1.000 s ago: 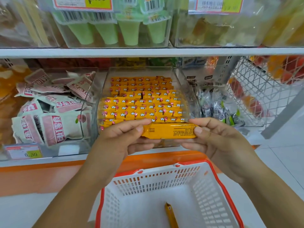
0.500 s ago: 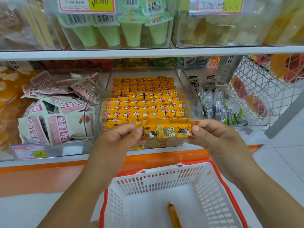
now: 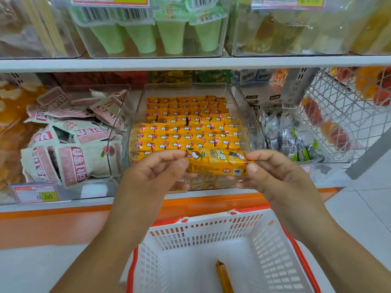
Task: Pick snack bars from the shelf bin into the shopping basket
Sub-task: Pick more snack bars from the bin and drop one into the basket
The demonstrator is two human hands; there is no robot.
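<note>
A person's left hand [image 3: 152, 176] and right hand [image 3: 275, 176] hold one yellow snack bar [image 3: 215, 163] level between them, just in front of the clear shelf bin [image 3: 249, 115] and above the far rim of the white, red-edged shopping basket [image 3: 211, 227]. The fingers [image 3: 254, 168] of each hand are curled, and thumb and forefinger pinch one crimped end of the wrapper. A second ago the bar showed its plain yellow back; it now shows its printed front and a side panel, having been rolled over between the two hands, which sit almost where they were. The bar has not yet started down towards the basket. The turn looks like a check of the wrapper rather than a step in the transfer. A second bar [image 3: 224, 278] lies on the basket floor below, so the picking appears to be at an early stage, with the bin's rows of bars nearly full. To finish this pick, the person would lower the bar over the rim and let go. Pink-and-white pouches [image 3: 69, 161] fill the neighbouring bin.
</note>
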